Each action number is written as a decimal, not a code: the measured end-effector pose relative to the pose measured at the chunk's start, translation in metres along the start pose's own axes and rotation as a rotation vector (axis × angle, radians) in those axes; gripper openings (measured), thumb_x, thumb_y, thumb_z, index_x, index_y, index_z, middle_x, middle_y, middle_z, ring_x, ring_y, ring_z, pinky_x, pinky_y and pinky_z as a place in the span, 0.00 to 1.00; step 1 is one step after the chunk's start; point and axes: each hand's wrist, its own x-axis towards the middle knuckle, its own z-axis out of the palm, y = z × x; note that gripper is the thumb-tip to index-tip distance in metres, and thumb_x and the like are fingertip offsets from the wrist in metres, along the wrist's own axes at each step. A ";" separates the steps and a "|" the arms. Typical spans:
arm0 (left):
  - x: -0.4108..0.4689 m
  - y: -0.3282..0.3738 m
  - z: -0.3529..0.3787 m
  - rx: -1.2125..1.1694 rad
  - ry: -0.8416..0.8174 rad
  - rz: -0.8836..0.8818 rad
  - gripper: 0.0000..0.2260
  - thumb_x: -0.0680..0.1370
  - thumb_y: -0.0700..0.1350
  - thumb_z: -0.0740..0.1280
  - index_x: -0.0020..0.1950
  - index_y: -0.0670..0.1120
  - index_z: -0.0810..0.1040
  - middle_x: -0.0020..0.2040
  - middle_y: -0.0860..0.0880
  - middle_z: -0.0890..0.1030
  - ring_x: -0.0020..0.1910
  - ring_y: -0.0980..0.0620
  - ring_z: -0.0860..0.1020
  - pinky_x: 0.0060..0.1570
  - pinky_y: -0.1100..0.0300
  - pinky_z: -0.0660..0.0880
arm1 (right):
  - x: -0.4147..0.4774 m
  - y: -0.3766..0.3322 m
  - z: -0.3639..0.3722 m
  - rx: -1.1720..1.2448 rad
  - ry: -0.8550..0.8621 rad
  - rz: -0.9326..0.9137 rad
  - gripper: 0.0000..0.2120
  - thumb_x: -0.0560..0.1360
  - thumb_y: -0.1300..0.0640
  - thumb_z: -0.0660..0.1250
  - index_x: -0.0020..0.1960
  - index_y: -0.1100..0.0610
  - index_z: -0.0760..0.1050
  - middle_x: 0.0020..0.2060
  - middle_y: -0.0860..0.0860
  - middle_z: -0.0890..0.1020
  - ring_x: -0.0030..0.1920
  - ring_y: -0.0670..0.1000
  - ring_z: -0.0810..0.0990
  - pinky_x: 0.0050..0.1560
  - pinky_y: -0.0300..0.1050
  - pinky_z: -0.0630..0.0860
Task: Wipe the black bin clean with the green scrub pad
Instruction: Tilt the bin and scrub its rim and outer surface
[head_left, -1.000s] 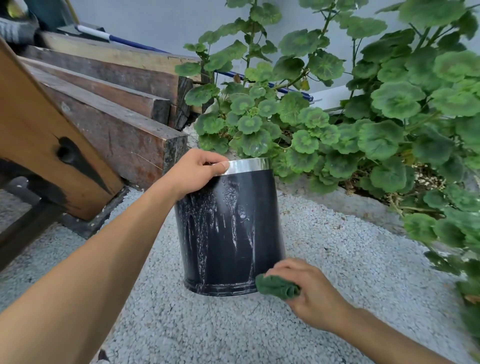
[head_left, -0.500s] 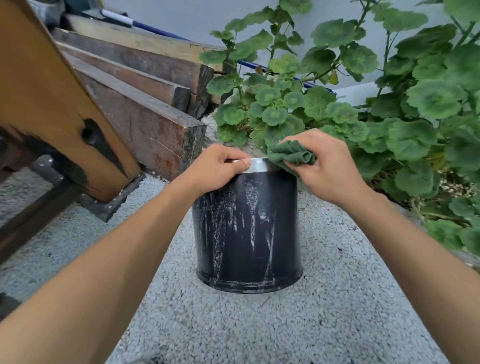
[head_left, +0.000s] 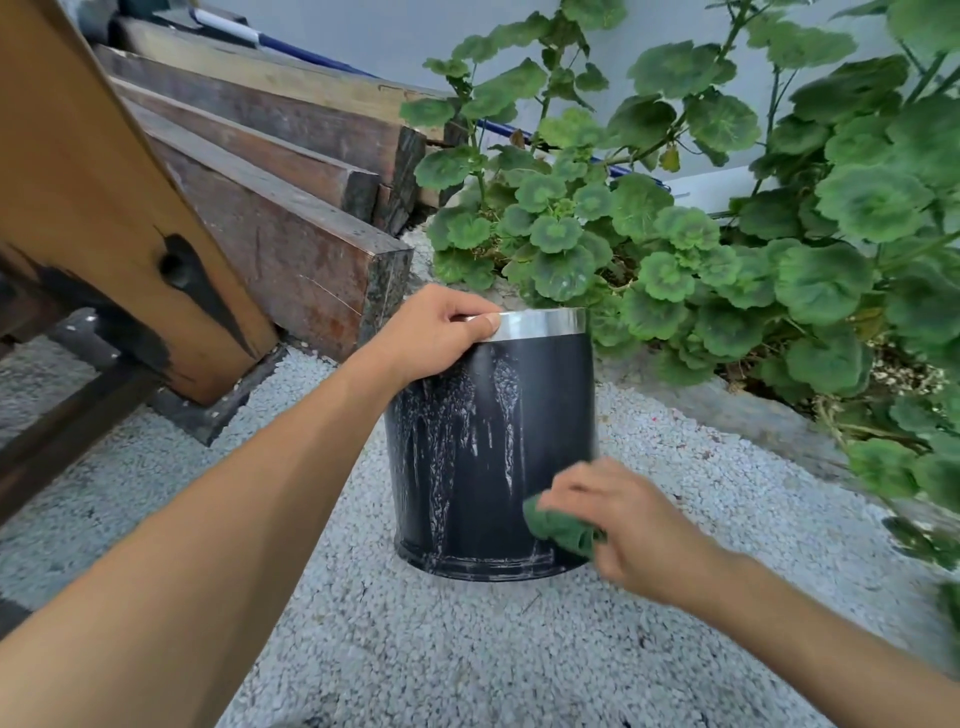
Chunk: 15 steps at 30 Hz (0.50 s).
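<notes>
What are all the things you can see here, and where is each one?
black bin: one, black with a shiny silver rim and whitish streaks, standing upright on the gravel in the middle.
green scrub pad: one, dark green, pressed against the bin's lower right side.
gravel: pale grey, covering the ground.
wooden beams: several, brown, stacked at the left behind the bin.
leafy plant: green round leaves, filling the right and back.
wall: pale grey, at the back.
blue and white pole: one, lying behind the beams.
left hand: gripping the bin's rim.
right hand: blurred, holding the pad low on the bin.
</notes>
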 end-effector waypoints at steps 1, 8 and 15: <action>0.002 0.000 -0.001 0.000 0.004 0.001 0.09 0.81 0.46 0.69 0.56 0.48 0.88 0.53 0.54 0.87 0.56 0.54 0.83 0.63 0.54 0.75 | -0.009 -0.002 0.009 0.012 -0.010 -0.013 0.27 0.70 0.71 0.63 0.63 0.51 0.84 0.55 0.45 0.83 0.55 0.50 0.78 0.57 0.49 0.80; 0.003 0.000 -0.003 0.007 0.006 0.006 0.09 0.81 0.45 0.70 0.56 0.44 0.88 0.54 0.53 0.87 0.59 0.55 0.82 0.67 0.53 0.73 | -0.016 -0.003 0.014 0.119 -0.032 0.060 0.27 0.70 0.73 0.69 0.63 0.52 0.84 0.56 0.45 0.83 0.55 0.50 0.81 0.57 0.51 0.81; -0.010 -0.001 -0.003 0.020 0.008 -0.006 0.10 0.81 0.49 0.69 0.56 0.49 0.88 0.55 0.53 0.87 0.54 0.56 0.83 0.58 0.61 0.75 | 0.051 -0.011 -0.068 0.313 0.283 0.190 0.14 0.73 0.50 0.75 0.51 0.32 0.80 0.50 0.38 0.85 0.52 0.38 0.82 0.53 0.38 0.82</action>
